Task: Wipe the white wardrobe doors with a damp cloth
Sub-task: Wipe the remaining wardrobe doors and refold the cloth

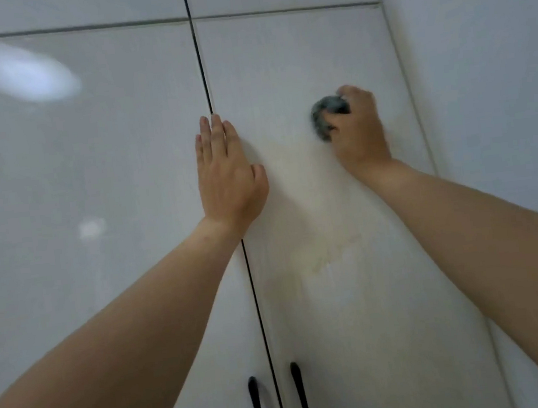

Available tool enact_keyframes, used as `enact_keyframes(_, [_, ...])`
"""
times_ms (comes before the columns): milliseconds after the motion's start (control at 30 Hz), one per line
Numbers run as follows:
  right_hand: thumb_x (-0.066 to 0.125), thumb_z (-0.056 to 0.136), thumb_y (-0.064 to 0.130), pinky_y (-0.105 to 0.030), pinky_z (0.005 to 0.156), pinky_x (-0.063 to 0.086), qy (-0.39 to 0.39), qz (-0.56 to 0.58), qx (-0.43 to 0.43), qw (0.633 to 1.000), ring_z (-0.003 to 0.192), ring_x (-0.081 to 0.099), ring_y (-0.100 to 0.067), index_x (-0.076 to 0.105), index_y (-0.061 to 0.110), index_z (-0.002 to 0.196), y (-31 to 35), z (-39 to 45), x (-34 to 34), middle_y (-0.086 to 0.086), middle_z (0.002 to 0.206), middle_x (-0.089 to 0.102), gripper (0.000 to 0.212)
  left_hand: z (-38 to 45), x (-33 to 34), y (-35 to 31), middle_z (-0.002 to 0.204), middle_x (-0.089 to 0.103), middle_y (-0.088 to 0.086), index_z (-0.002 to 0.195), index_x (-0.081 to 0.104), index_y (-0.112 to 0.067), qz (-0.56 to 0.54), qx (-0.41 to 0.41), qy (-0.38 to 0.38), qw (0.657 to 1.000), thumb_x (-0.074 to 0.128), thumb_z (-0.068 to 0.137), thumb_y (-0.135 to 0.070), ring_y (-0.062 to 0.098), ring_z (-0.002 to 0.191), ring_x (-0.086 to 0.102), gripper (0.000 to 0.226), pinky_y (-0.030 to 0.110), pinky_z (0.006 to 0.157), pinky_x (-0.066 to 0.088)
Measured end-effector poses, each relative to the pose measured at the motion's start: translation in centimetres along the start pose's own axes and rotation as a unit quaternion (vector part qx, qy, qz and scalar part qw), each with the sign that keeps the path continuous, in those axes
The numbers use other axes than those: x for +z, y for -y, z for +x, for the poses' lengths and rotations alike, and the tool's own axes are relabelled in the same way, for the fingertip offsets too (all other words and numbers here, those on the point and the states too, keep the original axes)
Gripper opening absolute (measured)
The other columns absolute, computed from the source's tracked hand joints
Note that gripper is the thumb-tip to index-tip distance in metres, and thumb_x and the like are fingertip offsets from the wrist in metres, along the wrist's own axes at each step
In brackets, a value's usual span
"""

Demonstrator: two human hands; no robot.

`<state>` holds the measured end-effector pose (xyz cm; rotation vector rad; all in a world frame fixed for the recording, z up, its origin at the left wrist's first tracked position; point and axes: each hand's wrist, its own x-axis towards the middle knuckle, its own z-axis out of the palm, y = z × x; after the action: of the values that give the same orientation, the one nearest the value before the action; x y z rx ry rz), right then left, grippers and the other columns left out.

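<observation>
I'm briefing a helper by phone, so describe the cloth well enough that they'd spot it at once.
Start at the dark gap between the two white doors and take the right door. Two hands lie on it; the cloth is the dark grey wad gripped in the right hand, the only dark thing up there.

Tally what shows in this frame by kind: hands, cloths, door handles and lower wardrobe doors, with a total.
Hands: 2, the left hand flat on the doors, the right hand gripping the cloth.
Cloths: 1, a grey cloth bunched against the right door.
Door handles: 2, the left black handle and the right black handle.
Lower wardrobe doors: 2, adding the left door.
Total: 7
</observation>
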<state>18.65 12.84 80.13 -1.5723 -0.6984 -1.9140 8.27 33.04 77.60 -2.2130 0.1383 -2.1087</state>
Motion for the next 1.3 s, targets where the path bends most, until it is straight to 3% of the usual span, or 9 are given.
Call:
enact_keyframes(67, [0.053, 0.093, 0.008, -0.029, 0.088, 0.044, 0.040, -0.058, 0.087, 0.994, 0.111, 0.052, -0.031, 0.064, 0.005, 0.120, -1.3, 0.6, -0.7, -0.013, 0.122, 0.055, 0.030, -0.8, -0.8, 1.4, 0.161, 0.019, 0.025, 0.150, 0.025, 0.009, 0.014, 0.014, 0.000, 1.000, 0.024, 0.077, -0.024, 0.037, 0.152, 0.007, 0.080, 0.046, 0.125, 0.006])
enact_keyframes(167, [0.057, 0.084, 0.003, -0.032, 0.064, 0.032, 0.025, -0.078, 0.111, 0.990, 0.090, 0.056, -0.039, 0.071, -0.001, 0.093, 2.6, -0.1, -0.4, -0.021, 0.094, 0.059, 0.017, -1.8, -1.0, 3.0, 0.158, 0.025, 0.028, 0.147, 0.031, 0.011, 0.027, 0.025, -0.002, 0.999, 0.026, 0.078, -0.023, 0.040, 0.151, 0.012, 0.077, 0.050, 0.124, 0.011])
enact_keyframes(333, [0.065, 0.086, 0.011, -0.032, 0.066, 0.038, 0.086, 0.007, -0.200, 0.976, 0.080, 0.048, -0.026, 0.066, 0.010, 0.115, 12.7, -1.4, 1.6, -0.011, 0.085, 0.055, 0.029, -2.5, -0.7, 4.2, 0.157, 0.026, 0.028, 0.147, 0.030, 0.012, -0.035, 0.016, -0.024, 0.999, 0.026, 0.084, -0.019, 0.039, 0.151, 0.014, 0.070, 0.048, 0.124, 0.011])
enact_keyframes(533, [0.061, 0.087, 0.010, -0.036, 0.071, 0.045, 0.057, -0.034, -0.071, 0.995, 0.088, 0.055, -0.035, 0.075, 0.006, 0.100, 13.2, 5.0, 2.9, -0.018, 0.092, 0.058, 0.020, -2.6, -0.3, 4.1, 0.156, 0.030, 0.028, 0.145, 0.033, 0.014, -0.059, 0.017, -0.046, 0.997, 0.023, 0.083, -0.017, 0.038, 0.150, 0.016, 0.071, 0.047, 0.125, 0.010])
enact_keyframes(767, [0.056, 0.100, 0.015, -0.036, 0.070, 0.044, 0.127, -0.039, -0.295, 0.946, 0.080, 0.049, -0.031, 0.069, 0.000, 0.113, 11.5, -3.2, 0.6, -0.020, 0.095, 0.059, 0.024, -2.5, -0.1, 4.5, 0.154, 0.032, 0.029, 0.144, 0.036, 0.014, -0.039, 0.033, -0.033, 0.998, 0.036, 0.088, -0.016, 0.040, 0.148, 0.023, 0.063, 0.047, 0.124, 0.013])
enact_keyframes(933, [0.058, 0.090, 0.006, -0.037, 0.068, 0.046, 0.026, -0.061, 0.002, 0.998, 0.086, 0.053, -0.039, 0.072, 0.001, 0.103, 9.9, 0.5, 1.1, -0.021, 0.094, 0.054, 0.019, -2.7, -0.8, 4.4, 0.157, 0.028, 0.027, 0.146, 0.033, 0.012, -0.014, 0.039, -0.005, 0.999, 0.026, 0.080, -0.022, 0.038, 0.150, 0.018, 0.075, 0.044, 0.125, 0.008])
enact_keyframes(1100, [0.061, 0.097, 0.008, -0.039, 0.071, 0.043, 0.114, -0.033, -0.269, 0.956, 0.084, 0.049, -0.033, 0.067, -0.002, 0.115, 8.8, -5.9, 0.7, -0.020, 0.097, 0.057, 0.022, -2.4, -0.7, 3.1, 0.158, 0.023, 0.029, 0.148, 0.026, 0.013, 0.005, -0.006, 0.014, 1.000, 0.023, 0.084, -0.029, 0.039, 0.151, 0.013, 0.077, 0.046, 0.125, 0.007])
enact_keyframes(1200, [0.058, 0.090, -0.002, -0.036, 0.068, 0.044, 0.055, -0.086, -0.059, 0.993, 0.089, 0.052, -0.039, 0.068, -0.003, 0.107, 2.7, -3.4, -1.2, -0.023, 0.098, 0.054, 0.020, -2.7, -0.4, 0.4, 0.158, 0.018, 0.031, 0.149, 0.024, 0.012, 0.023, -0.040, 0.033, 0.998, 0.023, 0.087, -0.035, 0.041, 0.151, 0.010, 0.078, 0.049, 0.124, 0.007])
enact_keyframes(1300, [0.050, 0.091, 0.002, -0.035, 0.079, 0.037, 0.041, -0.089, 0.144, 0.985, 0.103, 0.046, -0.039, 0.063, -0.003, 0.113, 1.9, -3.2, -1.2, -0.025, 0.113, 0.049, 0.025, -3.5, 0.7, -2.6, 0.159, 0.019, 0.031, 0.150, 0.027, 0.008, 0.019, -0.034, 0.046, 0.998, 0.024, 0.087, -0.036, 0.041, 0.151, 0.010, 0.077, 0.049, 0.124, 0.008])
